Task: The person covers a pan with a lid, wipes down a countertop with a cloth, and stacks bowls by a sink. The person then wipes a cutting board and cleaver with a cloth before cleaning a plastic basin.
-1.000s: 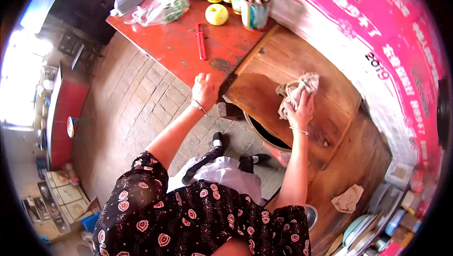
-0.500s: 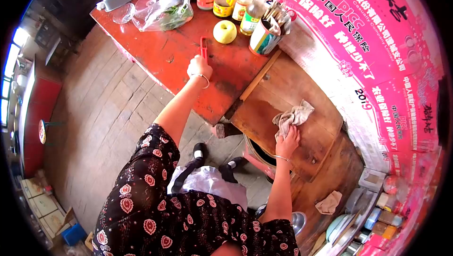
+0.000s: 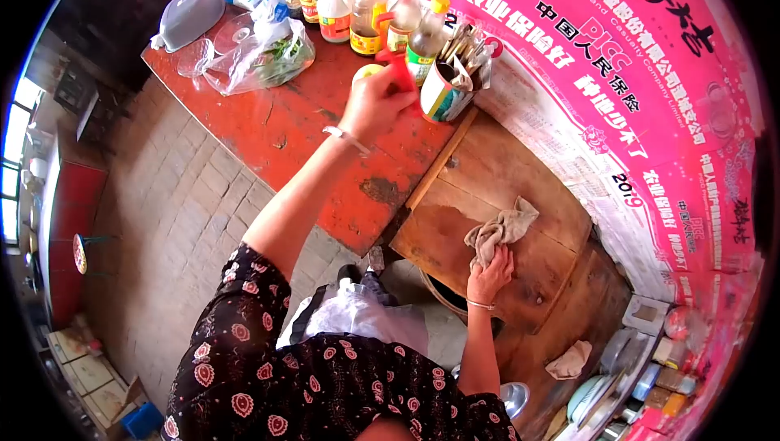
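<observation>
My left hand (image 3: 375, 105) is closed around a red peeler (image 3: 400, 73), blurred by motion, above the red table. It hides most of a yellow-green fruit (image 3: 367, 71). Just right of the peeler stands a can (image 3: 439, 96) full of chopsticks and other utensils. My right hand (image 3: 491, 275) is closed on a crumpled, damp-looking beige cloth (image 3: 505, 232), which lies on a brown wooden board (image 3: 455, 189). A darker wet patch shows on the board left of the cloth.
Several sauce bottles (image 3: 364, 22) line the red table's (image 3: 325, 132) back edge. A plastic bag of greens (image 3: 272, 59) and a grey basin (image 3: 188, 14) sit at its far left. Another cloth (image 3: 569, 360) lies at lower right, near stacked dishes (image 3: 589, 400).
My left hand has lifted the red peeler from over the table and carried it towards the can of utensils. My right hand stays on the cloth. The view has shifted slightly.
</observation>
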Action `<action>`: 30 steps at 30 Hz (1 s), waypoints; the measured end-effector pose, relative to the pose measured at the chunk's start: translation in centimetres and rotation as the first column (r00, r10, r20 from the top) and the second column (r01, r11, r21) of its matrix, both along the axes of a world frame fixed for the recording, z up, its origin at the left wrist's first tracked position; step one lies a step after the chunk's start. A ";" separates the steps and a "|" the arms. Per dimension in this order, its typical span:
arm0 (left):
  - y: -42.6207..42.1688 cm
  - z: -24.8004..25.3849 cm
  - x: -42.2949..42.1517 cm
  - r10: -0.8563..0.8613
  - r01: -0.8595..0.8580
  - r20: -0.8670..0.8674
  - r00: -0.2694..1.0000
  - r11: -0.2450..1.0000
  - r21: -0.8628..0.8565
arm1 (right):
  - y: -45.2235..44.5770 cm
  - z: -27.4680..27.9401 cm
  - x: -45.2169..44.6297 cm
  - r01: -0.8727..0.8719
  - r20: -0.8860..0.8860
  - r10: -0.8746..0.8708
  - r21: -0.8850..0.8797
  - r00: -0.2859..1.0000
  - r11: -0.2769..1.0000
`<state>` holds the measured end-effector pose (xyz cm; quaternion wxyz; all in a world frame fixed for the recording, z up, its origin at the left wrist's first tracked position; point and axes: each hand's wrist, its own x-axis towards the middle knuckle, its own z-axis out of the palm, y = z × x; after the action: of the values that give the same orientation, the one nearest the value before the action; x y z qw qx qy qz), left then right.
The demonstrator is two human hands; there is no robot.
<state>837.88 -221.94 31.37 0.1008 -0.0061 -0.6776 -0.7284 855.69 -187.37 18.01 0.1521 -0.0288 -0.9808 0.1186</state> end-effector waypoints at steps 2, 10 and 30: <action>2.1 1.9 -2.0 -0.017 0.016 -0.125 0.992 1.000 -0.009 | 0.1 -0.1 0.0 0.000 0.011 0.000 0.023 1.000 1.000; 3.7 0.8 -7.6 0.038 -0.118 -0.223 0.974 0.926 -0.358 | 0.5 -0.2 0.0 -0.026 0.012 0.026 0.001 1.000 1.000; 2.9 -0.3 -7.7 0.004 -0.185 -0.278 0.960 0.756 -0.628 | 0.5 0.5 -1.3 -0.018 -0.021 0.013 -0.264 1.000 0.964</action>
<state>830.20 -219.09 31.08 0.2175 -0.1014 -0.8676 -0.4356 854.39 -186.87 18.46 0.1551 -0.0400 -0.9549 0.2498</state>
